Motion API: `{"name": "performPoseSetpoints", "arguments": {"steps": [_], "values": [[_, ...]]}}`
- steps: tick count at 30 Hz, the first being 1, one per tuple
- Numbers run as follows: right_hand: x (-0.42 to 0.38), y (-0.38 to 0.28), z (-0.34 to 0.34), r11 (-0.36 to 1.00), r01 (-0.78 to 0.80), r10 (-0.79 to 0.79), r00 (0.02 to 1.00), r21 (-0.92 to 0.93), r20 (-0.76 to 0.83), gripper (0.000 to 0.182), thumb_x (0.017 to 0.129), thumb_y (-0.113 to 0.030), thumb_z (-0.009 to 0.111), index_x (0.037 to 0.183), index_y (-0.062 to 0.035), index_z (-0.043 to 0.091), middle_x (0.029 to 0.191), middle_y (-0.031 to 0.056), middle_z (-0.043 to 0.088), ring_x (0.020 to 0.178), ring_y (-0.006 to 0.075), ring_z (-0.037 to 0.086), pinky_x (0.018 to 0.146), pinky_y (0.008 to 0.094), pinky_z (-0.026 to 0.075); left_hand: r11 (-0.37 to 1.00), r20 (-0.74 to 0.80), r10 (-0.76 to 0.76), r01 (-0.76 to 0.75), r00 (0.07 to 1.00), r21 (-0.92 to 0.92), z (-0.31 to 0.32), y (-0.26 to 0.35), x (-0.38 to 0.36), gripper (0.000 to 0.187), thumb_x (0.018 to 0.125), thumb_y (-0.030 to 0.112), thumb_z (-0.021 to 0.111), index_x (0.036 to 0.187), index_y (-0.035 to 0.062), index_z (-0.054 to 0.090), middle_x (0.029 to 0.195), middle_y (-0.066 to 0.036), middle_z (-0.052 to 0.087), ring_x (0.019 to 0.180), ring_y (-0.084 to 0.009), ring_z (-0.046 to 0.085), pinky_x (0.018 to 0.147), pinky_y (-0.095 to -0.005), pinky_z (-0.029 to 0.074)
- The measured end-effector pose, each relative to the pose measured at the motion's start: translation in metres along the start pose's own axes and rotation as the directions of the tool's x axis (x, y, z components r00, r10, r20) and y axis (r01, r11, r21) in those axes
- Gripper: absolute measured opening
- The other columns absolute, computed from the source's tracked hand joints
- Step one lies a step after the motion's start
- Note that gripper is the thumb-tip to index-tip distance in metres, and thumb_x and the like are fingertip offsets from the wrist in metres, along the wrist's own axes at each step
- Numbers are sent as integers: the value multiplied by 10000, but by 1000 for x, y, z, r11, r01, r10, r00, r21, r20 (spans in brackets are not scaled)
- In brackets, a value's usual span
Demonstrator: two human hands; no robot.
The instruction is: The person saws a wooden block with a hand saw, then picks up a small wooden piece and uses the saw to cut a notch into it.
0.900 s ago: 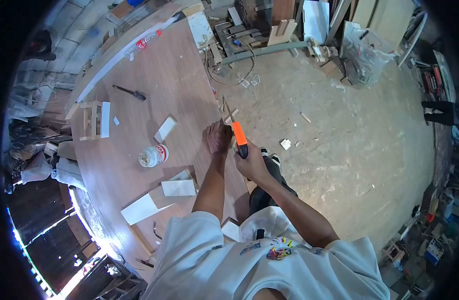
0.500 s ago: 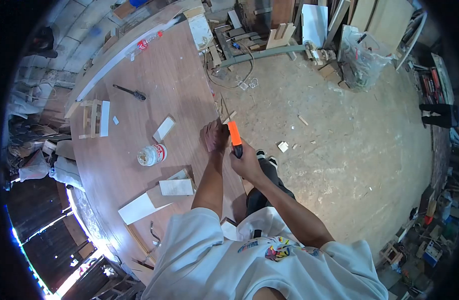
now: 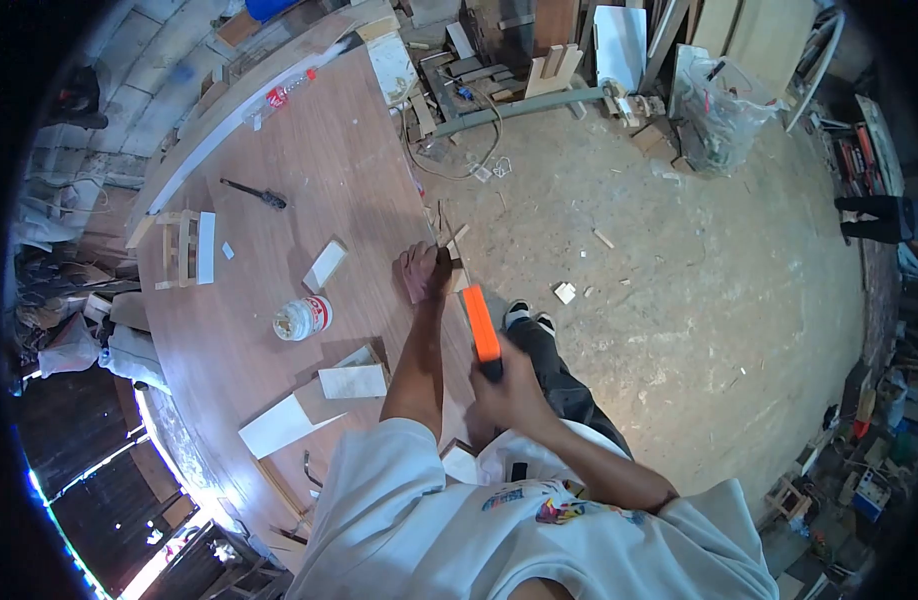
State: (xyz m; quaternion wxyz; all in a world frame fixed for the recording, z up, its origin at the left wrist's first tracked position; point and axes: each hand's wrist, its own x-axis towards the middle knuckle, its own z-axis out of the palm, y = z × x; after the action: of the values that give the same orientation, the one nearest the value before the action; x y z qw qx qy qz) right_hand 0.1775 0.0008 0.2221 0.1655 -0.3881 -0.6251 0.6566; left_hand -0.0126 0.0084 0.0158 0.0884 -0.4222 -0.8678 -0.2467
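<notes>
My right hand is wrapped round the orange and black handle of a handsaw. The saw's thin blade points away from me, passing close beside my left hand at the table's edge. That left hand is closed and presses down on the tabletop; a small pale piece of wood shows by its fingers, mostly hidden. Left of it on the table lie a white block and a clear plastic jar with a red and white label. Nearer my body are larger white-faced boards.
The wooden table also carries a dark tool, a small wooden frame and a plastic bottle. Scraps lie on the floor to the right. Boards and a clear bag stand at the back. Another person's legs show far right.
My right hand has drawn the saw back toward my body, with its handle now lower and slightly right. My left hand stays in about the same place at the table's edge.
</notes>
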Motion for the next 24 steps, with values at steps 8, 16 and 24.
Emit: {"name": "performPoseSetpoints", "arguments": {"steps": [8, 16, 24], "values": [[45, 36, 8, 991, -88, 92, 995, -103, 38, 158, 756, 24, 566, 905, 5, 515, 714, 54, 492, 699, 89, 479, 640, 263, 419, 998, 17, -55, 55, 998, -10, 11, -7, -8, 146, 737, 201, 581, 655, 82, 600, 762, -82, 581, 804, -265, 552, 755, -385, 404], [13, 5, -2, 1000, 5, -4, 1000, 19, -20, 103, 765, -2, 549, 854, 10, 502, 609, 44, 438, 607, 93, 445, 562, 282, 400, 998, -71, 48, -45, 996, 48, 0, 4, 0, 106, 709, 162, 594, 626, 98, 581, 720, -60, 569, 745, -258, 552, 678, -389, 399], [-7, -25, -1, 993, 117, -117, 993, -5, -2, 119, 747, 21, 543, 851, 3, 489, 630, 52, 451, 613, 104, 458, 547, 290, 401, 999, -33, -4, 6, 999, 49, 0, -1, -8, 114, 717, 178, 569, 629, 105, 566, 716, -65, 572, 743, -259, 557, 682, -396, 405]]}}
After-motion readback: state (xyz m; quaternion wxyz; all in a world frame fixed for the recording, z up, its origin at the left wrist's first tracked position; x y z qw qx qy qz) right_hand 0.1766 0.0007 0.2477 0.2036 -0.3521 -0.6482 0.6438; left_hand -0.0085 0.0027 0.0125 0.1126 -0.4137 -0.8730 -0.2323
